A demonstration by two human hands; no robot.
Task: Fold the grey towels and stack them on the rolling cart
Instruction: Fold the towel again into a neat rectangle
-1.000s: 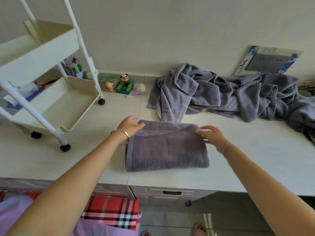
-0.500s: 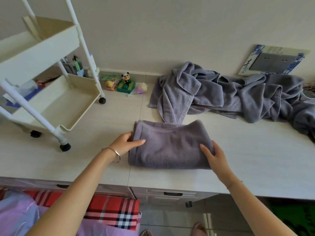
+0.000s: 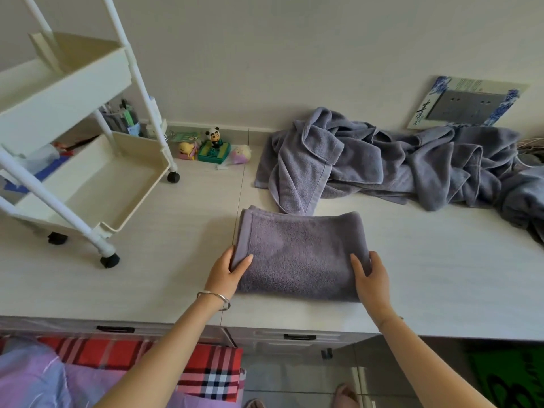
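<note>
Red-checked cloth point(image 3: 206, 369) lies nearest, below the front edge of the table point(image 3: 441, 275), with drawer fronts just behind it. On the table, close to that edge, rests the folded towel point(image 3: 300, 251), a thick grey rectangle of several layers. The left grip point(image 3: 226, 273), a bracelet point(image 3: 215, 297) at its wrist, pinches the towel's near left corner, thumb on top and fingers round the hemmed edge. The right grip point(image 3: 369, 278) holds the near right side likewise, thumb on the upper face and fingers wrapped round the fold. Assessment: the folding looks complete and the towel is ready to transfer. The terry is soft, limp and light, with enough nap not to slip, but the layers will sag and splay if lifted by the corners alone. It is best held at both short sides with fingers under the bottom layer, keeping it level. To the left, well apart, stands the rolling cart point(image 3: 135, 210); no towels are visible in its trays. Farther back, against the wall, the pile of unfolded towels point(image 3: 397, 163) lies heaped, one end almost touching the folded piece. A panda figure point(image 3: 212, 136) stands by the wall.
</note>
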